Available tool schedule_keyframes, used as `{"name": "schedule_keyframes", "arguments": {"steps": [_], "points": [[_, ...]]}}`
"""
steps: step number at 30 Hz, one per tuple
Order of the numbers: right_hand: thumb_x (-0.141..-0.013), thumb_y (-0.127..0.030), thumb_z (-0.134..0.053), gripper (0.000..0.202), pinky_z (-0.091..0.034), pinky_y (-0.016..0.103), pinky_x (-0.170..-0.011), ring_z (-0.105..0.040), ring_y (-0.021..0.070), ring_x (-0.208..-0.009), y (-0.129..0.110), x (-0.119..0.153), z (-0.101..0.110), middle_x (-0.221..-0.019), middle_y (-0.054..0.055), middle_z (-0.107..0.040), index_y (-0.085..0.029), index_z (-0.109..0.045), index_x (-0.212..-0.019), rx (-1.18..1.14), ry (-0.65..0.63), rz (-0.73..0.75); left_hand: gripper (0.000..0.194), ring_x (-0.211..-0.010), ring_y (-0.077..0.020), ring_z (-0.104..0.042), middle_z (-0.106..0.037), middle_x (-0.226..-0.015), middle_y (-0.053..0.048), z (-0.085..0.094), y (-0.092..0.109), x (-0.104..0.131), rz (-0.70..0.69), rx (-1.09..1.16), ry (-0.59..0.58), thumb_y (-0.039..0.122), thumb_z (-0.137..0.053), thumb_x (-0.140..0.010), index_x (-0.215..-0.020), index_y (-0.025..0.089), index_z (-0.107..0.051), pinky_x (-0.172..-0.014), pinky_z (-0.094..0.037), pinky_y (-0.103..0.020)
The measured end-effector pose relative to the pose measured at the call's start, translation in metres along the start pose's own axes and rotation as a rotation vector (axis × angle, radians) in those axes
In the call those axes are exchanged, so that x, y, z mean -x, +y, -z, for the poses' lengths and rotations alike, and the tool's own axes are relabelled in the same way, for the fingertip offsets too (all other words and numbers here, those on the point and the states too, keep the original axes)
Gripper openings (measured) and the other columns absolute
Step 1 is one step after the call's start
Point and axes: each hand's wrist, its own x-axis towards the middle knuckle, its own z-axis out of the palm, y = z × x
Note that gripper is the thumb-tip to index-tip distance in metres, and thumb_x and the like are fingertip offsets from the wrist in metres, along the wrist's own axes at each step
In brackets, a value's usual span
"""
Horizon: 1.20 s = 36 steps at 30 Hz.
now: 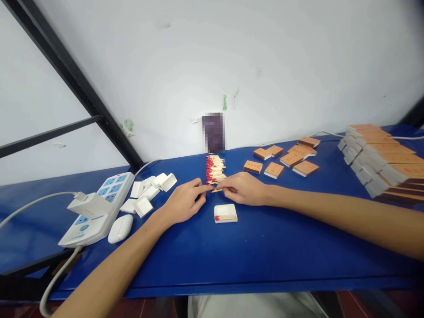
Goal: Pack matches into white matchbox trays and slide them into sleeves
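On the blue table lies a pile of red-headed matches [216, 169]. At its near end a few matches [217, 191] are between my two hands. My left hand [185, 198] reaches in from the left, index finger stretched to the red heads and thumb apart below. From the right, my right hand [243, 189] has its fingers curled at the wooden ends, index fingertip on the matches; its thumb is partly hidden. Just nearer to me sits a white matchbox tray [225, 209], with some matches lying along its near side.
White empty trays [150, 193] lie in a heap at left, by a white earbud case [120, 229] and a power strip [111, 194] with a plugged-in charger. Orange matchboxes [293, 159] are scattered at right, beyond my right forearm. Stacked matchboxes [380, 159] stand far right.
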Motion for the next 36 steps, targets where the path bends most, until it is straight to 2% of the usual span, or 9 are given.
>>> {"name": "schedule_keyframes", "arguments": {"steps": [7,15,19,28,36], "points": [[-0.085,-0.014,-0.048,0.034,-0.046,0.025,-0.076,-0.068,0.0169,-0.087,0.0026,0.0002,-0.0011,-0.103,0.004,-0.075,-0.020,-0.072,-0.108,-0.029,-0.035,0.018,0.040,-0.076,-0.0152,-0.054,-0.053,-0.090,-0.004,-0.0005,-0.0015,0.0004,-0.004,-0.001,-0.005,0.021,-0.039,-0.096,-0.131,0.027,-0.057,-0.071,-0.044,-0.028],[-0.086,-0.015,-0.049,0.030,-0.045,0.024,-0.071,-0.068,0.0162,-0.079,0.0019,0.0002,-0.0017,-0.094,0.004,-0.075,-0.018,-0.074,-0.101,0.005,-0.010,-0.015,0.040,-0.077,-0.0153,-0.055,-0.054,-0.090,-0.004,-0.0015,-0.0021,-0.0001,-0.003,0.013,0.004,0.020,-0.040,-0.095,-0.131,0.027,-0.057,-0.072,-0.044,-0.028],[-0.086,-0.016,-0.048,0.031,-0.045,0.025,-0.072,-0.069,0.0171,-0.081,0.0013,0.0005,-0.0017,-0.097,0.004,-0.075,-0.019,-0.073,-0.104,0.021,0.003,-0.035,0.040,-0.075,-0.0149,-0.054,-0.053,-0.089,-0.003,-0.0008,-0.0016,-0.0004,-0.001,0.012,-0.003,0.020,-0.040,-0.095,-0.130,0.028,-0.058,-0.071,-0.043,-0.027],[-0.086,-0.014,-0.048,0.034,-0.048,0.026,-0.078,-0.070,0.0179,-0.088,0.0026,0.0003,-0.0019,-0.102,0.005,-0.075,-0.019,-0.073,-0.109,-0.003,-0.041,-0.005,0.039,-0.075,-0.0150,-0.054,-0.053,-0.087,-0.003,0.0002,-0.0013,0.0002,-0.003,0.020,0.000,0.020,-0.040,-0.095,-0.129,0.027,-0.059,-0.070,-0.043,-0.027],[-0.088,-0.016,-0.048,0.032,-0.045,0.024,-0.073,-0.069,0.0168,-0.083,0.0011,0.0003,0.0008,-0.099,0.005,-0.075,-0.020,-0.073,-0.108,-0.017,-0.060,0.022,0.040,-0.076,-0.0153,-0.053,-0.053,-0.086,-0.003,0.0002,-0.0012,-0.0008,-0.001,0.041,-0.014,0.020,-0.039,-0.096,-0.130,0.026,-0.058,-0.070,-0.042,-0.027]]}}
